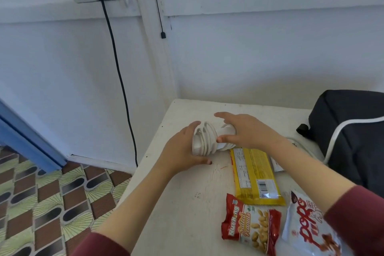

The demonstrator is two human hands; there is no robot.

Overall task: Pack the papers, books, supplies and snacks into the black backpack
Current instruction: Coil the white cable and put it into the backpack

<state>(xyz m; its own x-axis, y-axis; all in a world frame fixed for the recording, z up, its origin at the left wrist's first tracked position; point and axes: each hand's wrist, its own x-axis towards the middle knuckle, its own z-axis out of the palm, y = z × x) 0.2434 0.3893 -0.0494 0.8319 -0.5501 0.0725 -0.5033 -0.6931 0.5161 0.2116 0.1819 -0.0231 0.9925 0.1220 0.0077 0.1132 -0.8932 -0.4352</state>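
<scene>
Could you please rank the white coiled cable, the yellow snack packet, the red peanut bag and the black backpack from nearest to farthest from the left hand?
1. white coiled cable: gripped by the left hand.
2. yellow snack packet: just to its right.
3. red peanut bag: lower right, toward the person.
4. black backpack: far right.
</scene>
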